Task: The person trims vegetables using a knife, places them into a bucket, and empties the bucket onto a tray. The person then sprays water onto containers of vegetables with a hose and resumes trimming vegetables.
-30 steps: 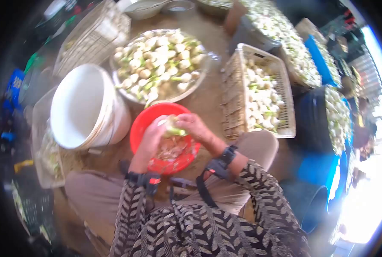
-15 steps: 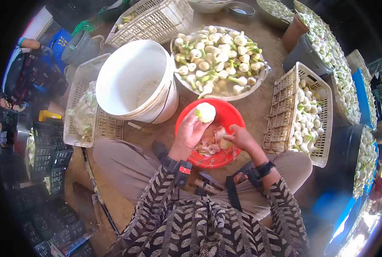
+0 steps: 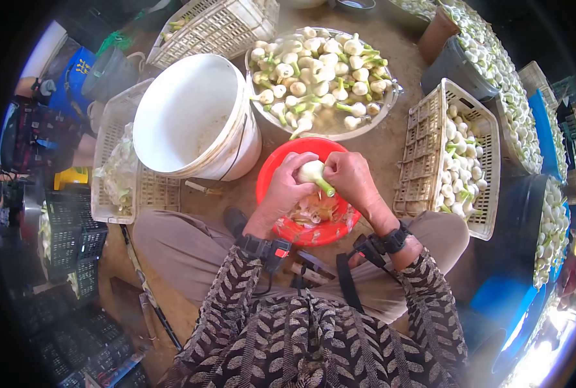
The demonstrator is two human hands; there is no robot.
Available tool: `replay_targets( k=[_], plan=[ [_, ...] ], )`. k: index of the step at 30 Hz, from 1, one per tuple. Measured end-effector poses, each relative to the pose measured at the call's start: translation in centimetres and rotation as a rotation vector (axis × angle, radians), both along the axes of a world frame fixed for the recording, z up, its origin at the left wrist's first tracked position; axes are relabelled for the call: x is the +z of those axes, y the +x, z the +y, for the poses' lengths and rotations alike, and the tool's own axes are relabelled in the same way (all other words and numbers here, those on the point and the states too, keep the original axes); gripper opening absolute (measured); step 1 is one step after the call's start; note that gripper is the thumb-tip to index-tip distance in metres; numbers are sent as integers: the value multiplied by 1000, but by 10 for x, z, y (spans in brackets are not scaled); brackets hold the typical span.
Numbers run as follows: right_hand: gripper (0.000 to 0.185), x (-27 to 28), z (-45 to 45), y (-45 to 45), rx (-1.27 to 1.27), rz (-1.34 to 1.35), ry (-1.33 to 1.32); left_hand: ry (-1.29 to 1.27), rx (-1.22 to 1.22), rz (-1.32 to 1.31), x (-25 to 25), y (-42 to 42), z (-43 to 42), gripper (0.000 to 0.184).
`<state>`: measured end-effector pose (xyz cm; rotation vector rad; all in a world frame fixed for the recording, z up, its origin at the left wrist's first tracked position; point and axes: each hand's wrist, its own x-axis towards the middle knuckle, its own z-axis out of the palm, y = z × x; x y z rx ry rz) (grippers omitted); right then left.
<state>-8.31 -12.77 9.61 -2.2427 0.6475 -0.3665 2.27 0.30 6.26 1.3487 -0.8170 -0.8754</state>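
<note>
A white garlic bulb with a short green stem is held over the red basin. My left hand wraps round its left side, and the stem points down and right. My right hand is closed against the bulb's right side, fingers pinched at its skin. Peeled skins lie in the basin below both hands. Just beyond stands a wide metal bowl of bulbs with green stems, some in water.
A white bucket stands at the left, beside a crate with a plastic bag. At the right is a crate of peeled bulbs, with heaped tubs behind. A person is at the far left.
My right hand has come up out of the basin to the bulb. The bulb has turned, so its green stem now shows. The view has shifted slightly.
</note>
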Motion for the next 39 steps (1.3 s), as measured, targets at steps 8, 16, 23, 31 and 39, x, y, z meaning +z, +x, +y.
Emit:
replay_targets(
  k=[8,16,23,31,39],
  plan=[
    [15,-106,7,-20,286,284,38,-374,171,641,-6,18,0,52],
    [19,-47,-5,17,32,-83,466,-500,180,975,8,57,1,43],
    [15,-88,-103,28,-145,68,-52,-168,773,96,61,102,4,45],
    [13,-180,-182,61,15,356,-650,982,609,-1259,25,127,0,40],
    [17,-204,-198,72,164,210,-528,510,603,-1568,50,190,29,38]
  ],
)
